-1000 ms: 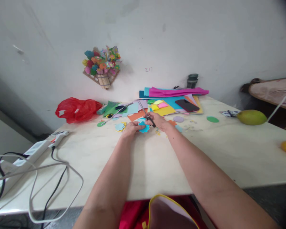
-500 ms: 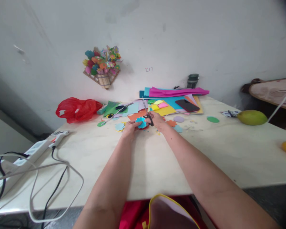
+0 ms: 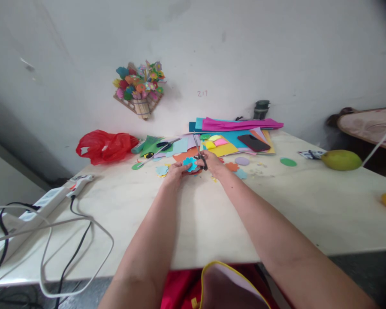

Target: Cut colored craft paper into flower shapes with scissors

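Blue paper flower (image 3: 189, 164) between both hands, pinched by my left hand (image 3: 176, 172), which is nearer; my right hand (image 3: 212, 163) grips the scissors (image 3: 205, 163). Their long axis points toward the wall (image 3: 244, 56), blades beyond the petals. Whether the scissors touch it, I can't tell.

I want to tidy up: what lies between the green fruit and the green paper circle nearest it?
A small printed packet lies between the green fruit and that green circle, in the head view.
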The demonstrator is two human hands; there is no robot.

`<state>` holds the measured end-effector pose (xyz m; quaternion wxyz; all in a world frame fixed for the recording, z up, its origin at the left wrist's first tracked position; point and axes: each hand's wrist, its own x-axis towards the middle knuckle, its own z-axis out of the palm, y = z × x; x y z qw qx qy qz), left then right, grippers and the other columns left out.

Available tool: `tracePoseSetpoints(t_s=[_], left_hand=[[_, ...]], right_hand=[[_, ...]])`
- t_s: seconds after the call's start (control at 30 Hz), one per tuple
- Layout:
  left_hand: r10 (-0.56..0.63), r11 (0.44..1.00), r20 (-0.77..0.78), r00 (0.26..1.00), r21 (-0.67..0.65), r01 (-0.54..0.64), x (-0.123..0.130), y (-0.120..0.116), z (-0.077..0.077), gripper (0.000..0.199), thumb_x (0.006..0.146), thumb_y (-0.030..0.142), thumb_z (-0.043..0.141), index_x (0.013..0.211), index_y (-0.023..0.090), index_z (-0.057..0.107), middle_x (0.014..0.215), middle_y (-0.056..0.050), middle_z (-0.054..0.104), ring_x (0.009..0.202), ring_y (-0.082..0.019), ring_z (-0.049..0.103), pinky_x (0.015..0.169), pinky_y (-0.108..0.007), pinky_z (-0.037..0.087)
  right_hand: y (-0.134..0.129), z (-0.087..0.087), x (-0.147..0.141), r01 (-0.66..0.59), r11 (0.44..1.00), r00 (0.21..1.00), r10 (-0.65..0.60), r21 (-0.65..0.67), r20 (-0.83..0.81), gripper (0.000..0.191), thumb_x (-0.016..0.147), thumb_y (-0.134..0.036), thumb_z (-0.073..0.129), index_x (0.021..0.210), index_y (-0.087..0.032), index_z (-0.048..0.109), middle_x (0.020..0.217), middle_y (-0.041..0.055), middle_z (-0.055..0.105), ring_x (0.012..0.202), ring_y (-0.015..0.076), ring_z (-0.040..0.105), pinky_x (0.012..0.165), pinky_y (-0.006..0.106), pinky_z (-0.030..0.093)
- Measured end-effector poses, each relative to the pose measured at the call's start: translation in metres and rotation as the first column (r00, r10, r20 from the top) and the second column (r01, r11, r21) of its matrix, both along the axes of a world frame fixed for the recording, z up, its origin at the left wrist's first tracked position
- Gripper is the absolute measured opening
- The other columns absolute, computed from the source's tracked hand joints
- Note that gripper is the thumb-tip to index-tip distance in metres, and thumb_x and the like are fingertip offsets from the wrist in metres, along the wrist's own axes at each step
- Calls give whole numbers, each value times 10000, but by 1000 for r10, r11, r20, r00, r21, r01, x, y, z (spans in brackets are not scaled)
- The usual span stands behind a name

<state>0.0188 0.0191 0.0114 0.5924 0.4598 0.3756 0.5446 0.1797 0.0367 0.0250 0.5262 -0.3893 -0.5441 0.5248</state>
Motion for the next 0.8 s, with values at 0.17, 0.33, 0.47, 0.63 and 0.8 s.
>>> tracePoseSetpoints(t_s=[0.17, 0.33, 0.47, 0.63, 0.8], left_hand=[[-44, 999, -27, 999, -9, 44, 0, -3, 2, 349, 450, 313, 901, 691, 128, 728, 767, -103, 741, 834, -295, 713, 821, -386, 550], [-35, 999, -47, 998, 9, 36, 0, -3, 3, 380, 423, 349, 909, 687, 136, 738, 726, -92, 733, 777, -281, 708, 789, -382, 546], [88, 996, -5, 996, 27, -88, -1, -1, 4, 369, 426, 350, 910, 657, 131, 723, 684, -85, 713, 703, -255, 692, 759, -384, 535], [152, 987, 57, 987, 39, -154, -2, 2, 3, 414, 424, 335, 910, 725, 111, 734, 707, -81, 713, 690, -220, 686, 771, -366, 532], [188, 980, 88, 978, 48, -193, -2, 5, 2, 379, 422, 318, 902, 693, 128, 716, 682, -49, 702, 633, -166, 653, 731, -332, 538]], right_hand=[[6, -6, 4, -26, 999, 999, 27, 37, -26, 313, 528, -156, 704, 817, -178, 585, 569, -65, 563, 506, 107, 543, 495, 228, 433], [4, -4, 5, -41, 999, 999, 42, 31, -35, 318, 534, -169, 724, 813, -179, 571, 560, -69, 565, 488, 98, 538, 453, 204, 399], [1, 0, 11, -60, 998, 998, 60, 7, 29, 338, 589, -258, 760, 850, -180, 561, 569, -47, 591, 491, 105, 551, 384, 177, 304], [-5, 4, 21, -163, 985, 967, 149, 54, 209, 353, 671, -437, 769, 799, -158, 593, 575, -4, 617, 455, 89, 532, 343, 171, 268], [-8, 5, 24, -351, 931, 890, 297, 102, 345, 431, 776, -545, 667, 640, -148, 568, 542, 24, 622, 413, 82, 504, 336, 182, 310]])
